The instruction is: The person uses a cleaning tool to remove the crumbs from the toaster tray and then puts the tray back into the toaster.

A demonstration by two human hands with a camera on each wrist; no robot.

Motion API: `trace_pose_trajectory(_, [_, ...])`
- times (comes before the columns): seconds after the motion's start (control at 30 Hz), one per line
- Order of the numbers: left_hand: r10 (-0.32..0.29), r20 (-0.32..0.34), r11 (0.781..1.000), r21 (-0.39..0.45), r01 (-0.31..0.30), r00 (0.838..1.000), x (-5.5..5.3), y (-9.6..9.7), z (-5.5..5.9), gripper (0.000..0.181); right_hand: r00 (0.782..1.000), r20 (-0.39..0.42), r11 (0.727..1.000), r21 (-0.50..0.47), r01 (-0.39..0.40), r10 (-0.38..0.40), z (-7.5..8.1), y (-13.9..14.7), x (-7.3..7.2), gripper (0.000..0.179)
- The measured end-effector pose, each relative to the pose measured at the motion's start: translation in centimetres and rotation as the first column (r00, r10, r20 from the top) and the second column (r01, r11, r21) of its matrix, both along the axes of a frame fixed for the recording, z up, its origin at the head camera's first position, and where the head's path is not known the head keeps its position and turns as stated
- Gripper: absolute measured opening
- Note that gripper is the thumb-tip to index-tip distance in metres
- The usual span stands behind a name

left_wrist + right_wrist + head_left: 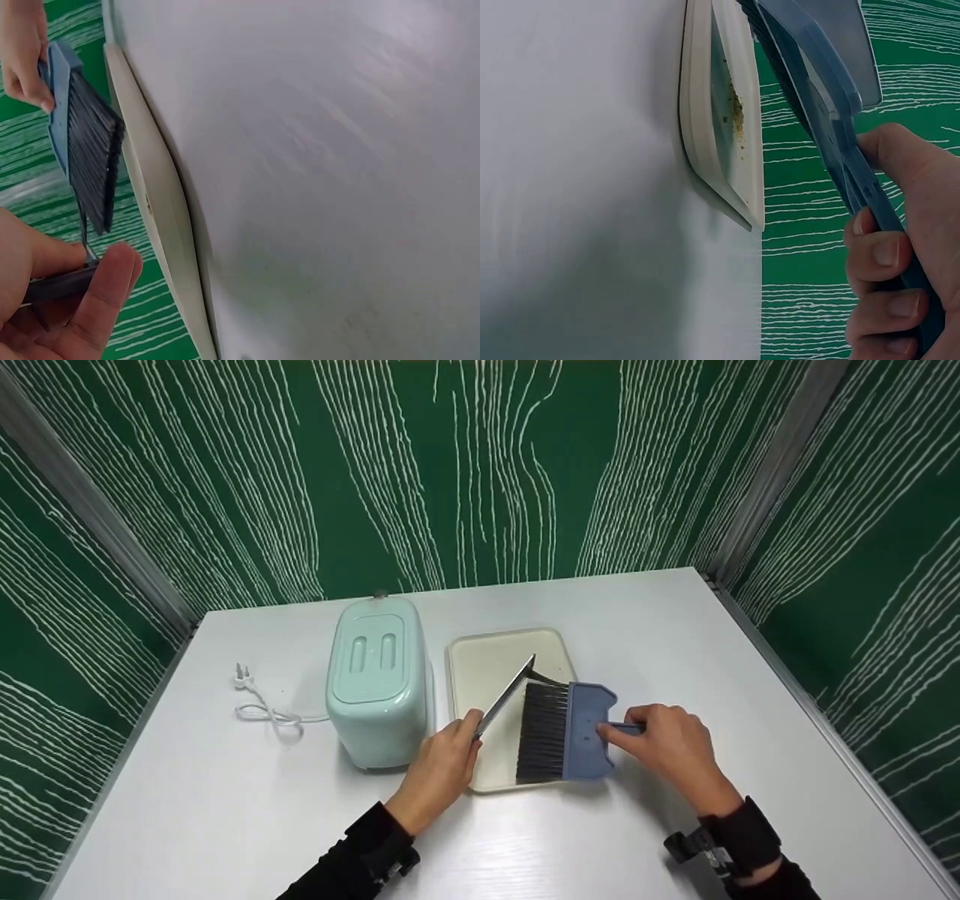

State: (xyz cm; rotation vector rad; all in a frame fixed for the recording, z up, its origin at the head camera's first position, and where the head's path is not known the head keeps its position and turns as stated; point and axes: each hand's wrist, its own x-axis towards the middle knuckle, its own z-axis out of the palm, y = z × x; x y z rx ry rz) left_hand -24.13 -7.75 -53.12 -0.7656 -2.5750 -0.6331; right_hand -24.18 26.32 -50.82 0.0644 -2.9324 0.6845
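Observation:
My right hand (pixel 671 742) grips the handle of a blue brush (pixel 589 731) with long black bristles; its fingers (pixel 889 251) curl round the handle. The bristles hang over the right side of a cream tray (pixel 499 649). My left hand (pixel 442 761) holds a thin flat grey panel (pixel 508 694) by a dark handle (pixel 60 285), tilted above the tray. In the head view the panel is nearly edge-on, so its exact kind is unclear. Some bristles appear to touch its upper end. Brown crumbs (pixel 736 112) lie in the tray.
Left of the tray stands a mint-green toaster-like appliance (pixel 371 660) with two grooves on its top. Its white cord (pixel 274 712) and plug (pixel 241 676) lie on the white table (pixel 247 810). Green, white-lined walls (pixel 480 472) enclose the table's back and sides.

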Motion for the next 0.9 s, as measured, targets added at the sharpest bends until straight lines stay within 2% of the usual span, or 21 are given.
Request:
trace_pose_trajectory(0.13, [0.043,-0.055,0.998,-0.039,-0.045,0.998,-0.02,0.01,-0.1,0.035,1.0,0.01,1.0,-0.028,-0.008,0.009,0.15,-0.09,0.17,0.052])
trace_pose_trajectory(0.23, [0.059,-0.072,0.997,-0.05,-0.063,0.996,-0.01,0.02,-0.06,0.036,1.0,0.0,0.999,-0.051,-0.003,0.003,0.38,-0.17,0.33,0.053])
trace_pose_trajectory(0.53, [0.044,-0.074,0.998,-0.046,-0.047,0.996,0.13,0.17,-0.27,0.036,0.998,-0.059,0.999,-0.039,0.029,-0.031,0.35,-0.19,0.2,0.048])
trace_pose_trajectory(0.7, [0.027,-0.092,0.999,-0.044,-0.031,0.995,0.2,0.21,-0.33,0.035,0.998,-0.047,0.999,-0.027,0.028,-0.029,0.0,-0.13,0.17,0.046])
trace_pose_trajectory(0.9, [0.023,-0.104,0.999,-0.046,-0.028,0.994,0.02,0.05,-0.36,0.035,1.0,0.0,1.0,-0.02,-0.02,0.02,-0.21,-0.46,0.3,0.047])
